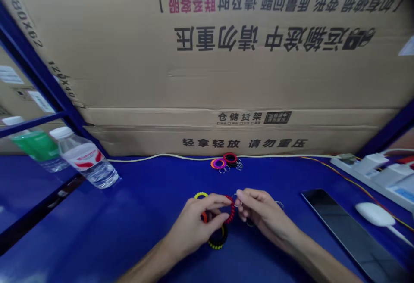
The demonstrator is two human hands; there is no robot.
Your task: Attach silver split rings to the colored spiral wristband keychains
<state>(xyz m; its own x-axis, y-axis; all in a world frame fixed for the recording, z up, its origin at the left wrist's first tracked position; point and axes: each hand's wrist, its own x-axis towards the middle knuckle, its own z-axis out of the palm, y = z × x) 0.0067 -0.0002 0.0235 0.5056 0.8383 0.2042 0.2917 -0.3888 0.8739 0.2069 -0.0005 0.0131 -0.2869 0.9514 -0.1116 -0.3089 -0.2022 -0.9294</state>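
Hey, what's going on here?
A person is handling spiral plastic key coils on a blue table. Their left hand holds a red coil, while their right hand pinches a metal key ring. A yellow-and-black coil lies below the left hand, and more coils with rings sit farther back, near a large cardboard box.

A red spiral coil (pixel 230 209) arcs between my left hand (pixel 194 227) and my right hand (pixel 261 214), its steel key ring (pixel 237 201) pinched at my right. A black-and-yellow coil (pixel 217 238) sits under my left hand. Farther off, a red coil (pixel 230 158) and an orange-and-purple coil (pixel 218 163) lie side by side.
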